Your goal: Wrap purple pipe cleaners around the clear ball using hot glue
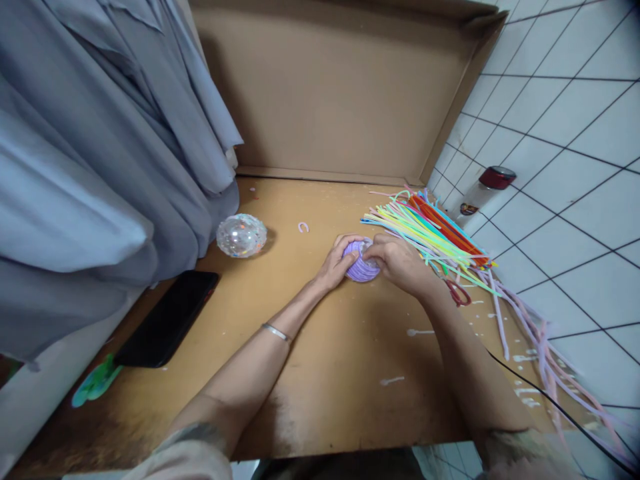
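Note:
A small round form wound from purple pipe cleaners (363, 269) sits at mid-table, with a pale opening facing up. My left hand (339, 262) is closed around its left side, thumb lying across the front. Bent fingers of my right hand (397, 260) pinch at the right rim of the opening; their tips are partly hidden, so any small piece between them cannot be made out. Just behind my right wrist lie scissors with red handles (459, 293), partly covered.
Loose pipe cleaners in many colours (425, 227) are heaped at right, with purple and pink strands (543, 347) trailing off. A clear ball (242, 235), a curved pink piece (303, 227), a black phone (170, 320), a red-lidded jar (483, 193), a cardboard panel (340, 87) and a black cable (545, 395) surround them.

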Motion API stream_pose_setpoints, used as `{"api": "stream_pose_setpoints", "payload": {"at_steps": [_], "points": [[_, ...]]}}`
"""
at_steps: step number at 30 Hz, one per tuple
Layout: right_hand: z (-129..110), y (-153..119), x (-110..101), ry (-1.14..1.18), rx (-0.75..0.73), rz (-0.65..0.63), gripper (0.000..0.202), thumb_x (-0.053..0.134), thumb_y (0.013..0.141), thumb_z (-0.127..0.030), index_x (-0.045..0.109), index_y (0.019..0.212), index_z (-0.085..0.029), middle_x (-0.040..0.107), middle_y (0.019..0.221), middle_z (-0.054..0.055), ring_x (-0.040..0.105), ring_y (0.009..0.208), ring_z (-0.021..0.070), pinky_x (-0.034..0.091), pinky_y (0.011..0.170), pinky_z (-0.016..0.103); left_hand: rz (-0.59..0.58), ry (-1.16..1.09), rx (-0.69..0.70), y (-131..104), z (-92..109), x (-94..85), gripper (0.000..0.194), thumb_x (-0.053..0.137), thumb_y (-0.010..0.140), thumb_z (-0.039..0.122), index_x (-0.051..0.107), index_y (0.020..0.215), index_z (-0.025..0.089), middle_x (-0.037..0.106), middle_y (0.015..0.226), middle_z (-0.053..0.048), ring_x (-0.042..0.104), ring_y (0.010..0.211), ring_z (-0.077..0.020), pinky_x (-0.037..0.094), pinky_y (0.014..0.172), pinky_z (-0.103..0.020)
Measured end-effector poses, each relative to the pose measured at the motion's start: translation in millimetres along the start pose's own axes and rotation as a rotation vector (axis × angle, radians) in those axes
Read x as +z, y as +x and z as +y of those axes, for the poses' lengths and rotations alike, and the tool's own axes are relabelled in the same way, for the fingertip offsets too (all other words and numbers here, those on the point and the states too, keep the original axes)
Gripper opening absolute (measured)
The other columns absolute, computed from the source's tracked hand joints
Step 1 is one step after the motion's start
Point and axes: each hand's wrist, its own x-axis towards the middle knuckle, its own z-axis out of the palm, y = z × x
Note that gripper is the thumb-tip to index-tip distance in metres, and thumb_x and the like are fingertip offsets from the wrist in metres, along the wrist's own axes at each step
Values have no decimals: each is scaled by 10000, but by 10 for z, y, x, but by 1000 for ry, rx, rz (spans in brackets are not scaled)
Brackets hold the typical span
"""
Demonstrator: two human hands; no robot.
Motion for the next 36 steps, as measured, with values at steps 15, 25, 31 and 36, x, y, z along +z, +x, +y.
{"api": "stream_pose_setpoints", "payload": {"at_steps": [15,25,31,36], "points": [[19,2,1,15,-15,4,318,477,852,-89,763,964,-170,626,819,82,538,812,184,355,707,261,22,20,-21,2,60,28,463,478,876,550,576,1158,196,567,1206,-107,516,1183,-248,384,1063,-417],[29,4,19,74,-10,28,306,499,834,-65,762,944,-176,658,866,86,562,837,184,391,745,268,42,11,-13,21,38,39,372,516,856,438,582,1127,192,577,1183,-100,525,1168,-240,392,1054,-418],[7,16,15,76,17,24,288,502,844,-72,749,959,-168,683,929,94,583,895,195,405,790,278,62,8,-39,22,11,39,356,525,843,401,586,1118,184,578,1170,-101,531,1158,-240,398,1050,-418],[-20,20,0,69,61,6,264,516,840,-81,742,949,-165,678,918,89,585,883,194,400,784,274,64,-3,-60,25,9,39,353,529,836,379,583,1116,170,571,1179,-110,530,1163,-244,393,1055,-413]]}}
